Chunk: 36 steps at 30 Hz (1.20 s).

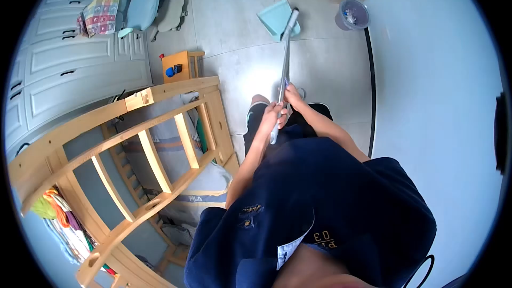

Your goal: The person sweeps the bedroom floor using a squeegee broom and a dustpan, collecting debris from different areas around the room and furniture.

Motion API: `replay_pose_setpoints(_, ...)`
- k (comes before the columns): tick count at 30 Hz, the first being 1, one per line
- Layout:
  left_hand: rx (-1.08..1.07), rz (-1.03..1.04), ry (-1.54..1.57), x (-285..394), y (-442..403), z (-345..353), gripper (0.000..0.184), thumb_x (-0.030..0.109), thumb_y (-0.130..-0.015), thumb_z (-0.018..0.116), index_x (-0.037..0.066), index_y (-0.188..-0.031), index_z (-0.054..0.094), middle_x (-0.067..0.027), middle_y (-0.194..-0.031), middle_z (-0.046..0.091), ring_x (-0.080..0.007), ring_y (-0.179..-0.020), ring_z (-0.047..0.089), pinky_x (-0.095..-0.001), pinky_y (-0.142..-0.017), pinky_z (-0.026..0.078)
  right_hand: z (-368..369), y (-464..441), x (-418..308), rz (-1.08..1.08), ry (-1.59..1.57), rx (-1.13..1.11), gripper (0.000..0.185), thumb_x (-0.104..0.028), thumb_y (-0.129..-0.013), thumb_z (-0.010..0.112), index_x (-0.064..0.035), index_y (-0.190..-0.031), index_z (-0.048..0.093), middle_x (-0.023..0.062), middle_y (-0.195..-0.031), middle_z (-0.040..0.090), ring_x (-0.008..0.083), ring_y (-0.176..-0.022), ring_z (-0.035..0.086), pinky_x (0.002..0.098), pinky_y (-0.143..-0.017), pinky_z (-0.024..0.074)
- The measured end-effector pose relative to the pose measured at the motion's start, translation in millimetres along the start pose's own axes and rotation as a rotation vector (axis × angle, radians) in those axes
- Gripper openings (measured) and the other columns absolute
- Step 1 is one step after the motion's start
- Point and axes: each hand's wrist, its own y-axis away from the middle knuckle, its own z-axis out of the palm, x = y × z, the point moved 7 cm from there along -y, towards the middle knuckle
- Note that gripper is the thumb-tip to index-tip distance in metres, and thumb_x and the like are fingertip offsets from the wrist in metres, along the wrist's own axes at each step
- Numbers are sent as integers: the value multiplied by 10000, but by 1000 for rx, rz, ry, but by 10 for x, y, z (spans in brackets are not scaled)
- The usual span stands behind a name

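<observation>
My left hand [273, 119] is closed around the light grey grip of a long silver pole, which looks like a broom [284, 64]. Its narrow grey head with a dark end lies over a pale teal dustpan [271, 20] on the floor. Just ahead and to the right, my right hand [292, 96] is closed at a second pole running close beside the first, seemingly the dustpan's handle. The poles overlap, so which one each hand grips is partly hidden. Both hands are in front of my body, above my legs.
A clear waste bin [352, 15] with some litter stands by the right wall. On the left are a wooden bunk-bed ladder [154, 161], an orange stool [180, 67] and a light blue swivel chair [143, 8]. White drawers [69, 53] line the far left. Grey tiles [229, 21] cover the floor.
</observation>
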Motion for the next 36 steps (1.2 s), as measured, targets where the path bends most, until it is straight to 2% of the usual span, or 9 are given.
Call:
replay_pose_setpoints(4, -237, 10, 678, 989, -418, -91, 275, 163, -956, 388, -13, -1166, 405, -11, -674, 392, -25, -430, 324, -164, -295, 274, 357, -1012, -831, -7, 24, 9, 308, -216, -794, 518, 9, -1002, 556, 247, -912, 586, 389, -877, 572, 415, -742, 451)
replay_pose_setpoints(7, -406, 18, 996, 1901, -644, -195, 320, 168, -968, 368, -56, -1197, 378, -44, -687, 385, -53, -428, 336, -175, -291, 293, 272, -1126, -2009, -574, 119, 310, 252, -191, -788, 550, -10, -961, 571, 214, -945, 595, 368, -894, 571, 412, -747, 450)
replay_pose_setpoints(8, -448, 35, 1047, 2227, -770, -366, 329, 167, -969, 367, -68, -1200, 361, -55, -693, 386, -65, -425, 341, -179, -290, 294, 111, -1336, -2022, -328, 148, 177, 251, -187, -790, 547, -11, -968, 570, 212, -949, 595, 366, -894, 570, 416, -756, 448)
replay_pose_setpoints(9, -451, -6, 1009, 2549, -863, -490, 348, 216, -978, 344, -22, -1229, 378, -45, -697, 416, -62, -413, 350, -191, -295, 308, -141, -1441, -1988, -77, 169, 49, 251, -183, -793, 545, -12, -974, 570, 210, -954, 595, 365, -894, 569, 419, -765, 445)
replay_pose_setpoints(11, -352, 49, 666, 3175, -1153, -897, 327, 208, -955, 420, 27, -1228, 404, -28, -672, 406, -44, -398, 325, -180, -275, 276, -782, -1486, -2120, -77, 172, 188, 276, -215, -828, 527, -5, -1006, 528, 160, -873, 585, 313, -835, 565, 390, -751, 436)
replay_pose_setpoints(19, 98, 160, 7, 5228, -2481, -1113, 192, 192, -930, 460, 76, -1082, 442, -1, -653, 400, -78, -462, 351, -203, -366, 281, -1755, -375, -3072, 57, 423, 173, 235, -150, -781, 533, -35, -982, 496, 225, -765, 593, 420, -766, 568, 474, -674, 446)
replay_pose_setpoints(26, 253, -96, 116, 5085, -3983, -1702, 265, 172, -912, 380, 121, -665, 299, 4, -503, 309, -93, -374, 284, -211, -318, 262, -1609, 647, -2506, 180, 626, 406, 294, -57, -733, 513, -45, -1015, 429, 195, -640, 580, 377, -631, 591, 466, -570, 457)
replay_pose_setpoints(33, 481, -318, 257, 4386, -4082, -1422, 109, -5, -698, 374, 71, -649, 311, -17, -521, 366, -140, -427, 411, -217, -393, 421, -1654, 682, -2043, 299, 393, 831, 259, -74, -750, 511, -28, -997, 445, 217, -638, 566, 405, -615, 567, 483, -566, 450)
replay_pose_setpoints(36, 620, -353, 491, 4055, -4399, -1728, 134, 12, -795, 322, 70, -688, 380, -37, -528, 392, -150, -403, 428, -229, -375, 415, -1727, 488, -1957, 369, 393, 923, 236, -94, -772, 509, -33, -984, 427, 208, -635, 574, 408, -614, 571, 488, -556, 452)
